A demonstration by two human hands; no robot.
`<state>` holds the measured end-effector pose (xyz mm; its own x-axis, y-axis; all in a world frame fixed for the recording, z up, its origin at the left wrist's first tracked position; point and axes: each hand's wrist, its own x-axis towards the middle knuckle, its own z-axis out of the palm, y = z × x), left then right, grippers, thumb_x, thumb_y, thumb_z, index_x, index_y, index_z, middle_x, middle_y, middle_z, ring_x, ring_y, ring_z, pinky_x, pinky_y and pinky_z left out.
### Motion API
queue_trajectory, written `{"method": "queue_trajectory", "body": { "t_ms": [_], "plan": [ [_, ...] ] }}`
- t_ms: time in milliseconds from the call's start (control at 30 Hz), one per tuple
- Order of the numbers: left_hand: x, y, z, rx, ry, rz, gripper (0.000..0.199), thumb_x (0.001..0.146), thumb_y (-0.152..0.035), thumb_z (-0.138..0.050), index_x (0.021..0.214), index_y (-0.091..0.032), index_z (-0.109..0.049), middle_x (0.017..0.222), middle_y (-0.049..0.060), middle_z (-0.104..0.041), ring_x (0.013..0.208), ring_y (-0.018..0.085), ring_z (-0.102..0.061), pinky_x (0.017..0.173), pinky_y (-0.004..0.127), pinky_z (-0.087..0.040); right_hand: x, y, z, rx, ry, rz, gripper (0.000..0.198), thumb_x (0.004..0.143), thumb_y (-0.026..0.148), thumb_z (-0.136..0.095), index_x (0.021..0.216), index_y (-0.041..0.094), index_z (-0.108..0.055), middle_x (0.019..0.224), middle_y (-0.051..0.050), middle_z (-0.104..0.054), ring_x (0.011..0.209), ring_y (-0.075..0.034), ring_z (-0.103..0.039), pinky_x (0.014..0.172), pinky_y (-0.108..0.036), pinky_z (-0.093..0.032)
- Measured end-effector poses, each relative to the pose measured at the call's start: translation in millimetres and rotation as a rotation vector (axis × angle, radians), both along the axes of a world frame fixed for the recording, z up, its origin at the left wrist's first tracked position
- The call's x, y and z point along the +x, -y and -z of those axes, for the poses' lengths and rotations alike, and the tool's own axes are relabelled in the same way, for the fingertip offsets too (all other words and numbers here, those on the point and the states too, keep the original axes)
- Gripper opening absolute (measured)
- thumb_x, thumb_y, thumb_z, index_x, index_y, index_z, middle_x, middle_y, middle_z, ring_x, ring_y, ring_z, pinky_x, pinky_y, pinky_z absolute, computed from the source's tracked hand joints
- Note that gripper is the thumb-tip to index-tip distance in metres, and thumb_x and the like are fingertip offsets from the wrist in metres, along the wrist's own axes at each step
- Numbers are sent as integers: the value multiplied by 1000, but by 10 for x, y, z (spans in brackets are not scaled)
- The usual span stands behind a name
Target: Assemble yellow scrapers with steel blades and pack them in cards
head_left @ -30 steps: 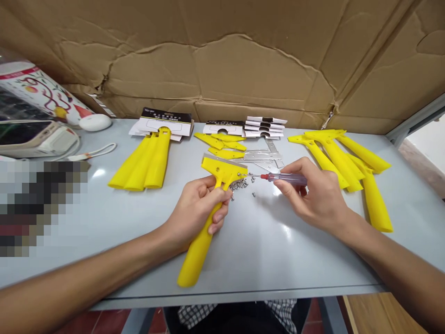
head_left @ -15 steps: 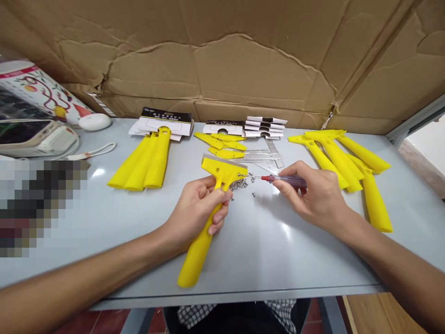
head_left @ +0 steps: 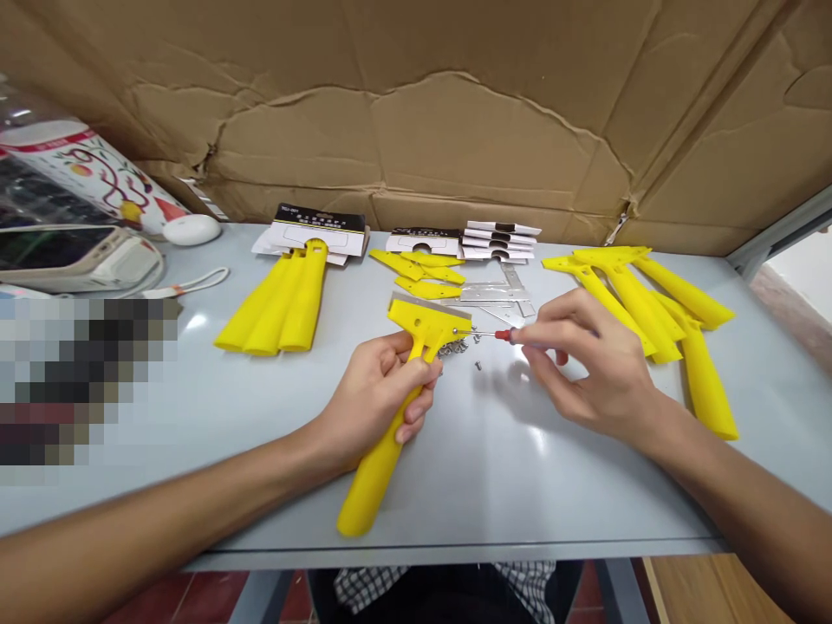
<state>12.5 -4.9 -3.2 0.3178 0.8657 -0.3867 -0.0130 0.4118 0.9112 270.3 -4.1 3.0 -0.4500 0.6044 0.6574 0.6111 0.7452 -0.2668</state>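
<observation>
My left hand [head_left: 390, 390] is wrapped round the handle of a yellow scraper [head_left: 370, 490], its head tilted up and away from me. A metal blade [head_left: 429, 307] shows along the head's far edge. From the right, my right hand [head_left: 588, 368] pinches a screwdriver [head_left: 503, 335] with a red collar; the fingers cover most of its handle. Its thin tip meets a small screw at the right side of the scraper head. Loose screws [head_left: 458, 346] lie on the table just behind and beside the head.
Yellow cover plates [head_left: 429, 287] and metal blades [head_left: 489, 294] lie behind the scraper. Carded yellow scraper handles [head_left: 302, 303] are at left, folded cards [head_left: 500, 238] at the back, more yellow handles [head_left: 708, 381] at right. A handheld device [head_left: 78, 260] and white mouse [head_left: 191, 229] sit far left.
My right hand's fingers have shifted on the screwdriver, now hiding its clear handle. The whole view has moved slightly; the scraper stays in my left hand with the tip at the same screw.
</observation>
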Motion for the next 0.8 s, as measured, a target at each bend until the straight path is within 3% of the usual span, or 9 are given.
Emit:
{"method": "queue_trajectory", "body": {
  "t_ms": [67,133,200,300,367,467,633,800],
  "plan": [
    [1,0,-4,0,5,3,24,76,-24,-71,70,-22,-48,44,-7,-47,31,7,-38,34,21,-30,2,6,-25,-35,25,63,17,101,27,-62,117,23,-62,89,-3,-71,63,-15,-65,56,-30,-53],
    [2,1,-6,1,12,4,23,74,-21,-71,70,-23,-47,45,-7,-47,31,7,-38,34,20,-29,-2,11,-51,-46,55,124,9,104,29,-59,107,22,-62,76,0,-71,55,-14,-63,52,-29,-49],
    [2,2,-6,4,17,4,23,73,-19,-70,71,-23,-47,45,-7,-47,31,7,-37,34,20,-29,-5,10,-66,-51,51,94,8,104,26,-59,98,23,-62,76,0,-72,58,-14,-65,55,-28,-51],
    [1,2,-6,5,17,-2,22,73,-19,-69,71,-23,-48,45,-7,-47,31,7,-37,34,20,-28,-1,3,-56,-90,2,-19,8,98,25,-67,104,22,-62,92,-3,-75,70,-15,-71,61,-28,-57],
    [2,0,-6,3,16,-8,22,73,-20,-69,71,-23,-47,45,-7,-47,31,7,-37,34,20,-28,5,-1,-38,-106,2,-7,13,96,24,-67,108,22,-62,94,-3,-76,68,-15,-71,60,-28,-57],
    [2,-2,-5,-1,16,-13,22,73,-20,-70,71,-23,-48,45,-7,-47,31,7,-37,34,20,-28,9,-5,-24,-74,56,96,8,99,27,-66,103,20,-66,81,-1,-78,56,-14,-68,54,-29,-53],
    [-2,7,0,13,14,13,26,73,-20,-70,69,-23,-45,45,-7,-48,31,7,-39,34,20,-29,-7,-13,-48,9,68,168,23,101,36,-68,84,20,-69,61,2,-72,47,-12,-63,47,-27,-44],
    [4,3,-11,17,14,15,26,76,-24,-71,71,-23,-46,45,-7,-47,31,7,-38,34,20,-29,-6,-5,-40,-57,51,150,19,95,36,-67,106,20,-65,73,1,-73,49,-13,-62,48,-28,-46]
  ]
}}
